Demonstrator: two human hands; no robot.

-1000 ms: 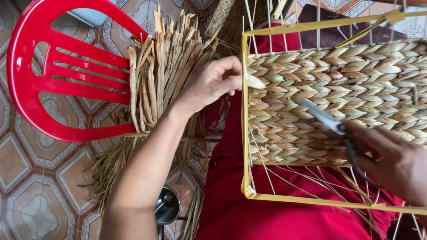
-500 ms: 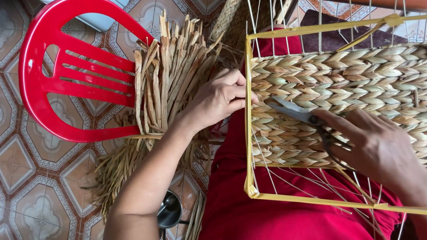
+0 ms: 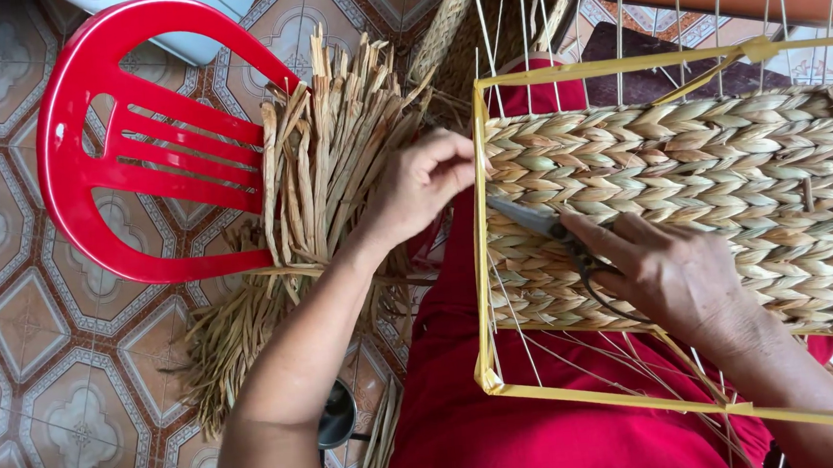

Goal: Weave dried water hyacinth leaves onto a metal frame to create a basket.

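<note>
Centre frame: right hand [image 3: 673,275] grips scissors [image 3: 533,221] | left hand [image 3: 423,180] pinches woven panel [image 3: 686,176] edge | yellow frame [image 3: 485,259] half woven, lower wires bare

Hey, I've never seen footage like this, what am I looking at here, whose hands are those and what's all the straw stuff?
This is one picture from a camera worn on a person's head, looking down at their own two bare hands and their lap, which is covered in red cloth. Across the lap rests a yellow wire frame partly filled with a woven panel of braided dried fibre. The right hand holds scissors, blades pointing toward the panel's left edge. The left hand pinches the weave at that same edge, beside the frame's upright bar. To the left, on the patterned tile floor, a red plastic chair lies with a bundle of loose dried strands resting against it.
</note>
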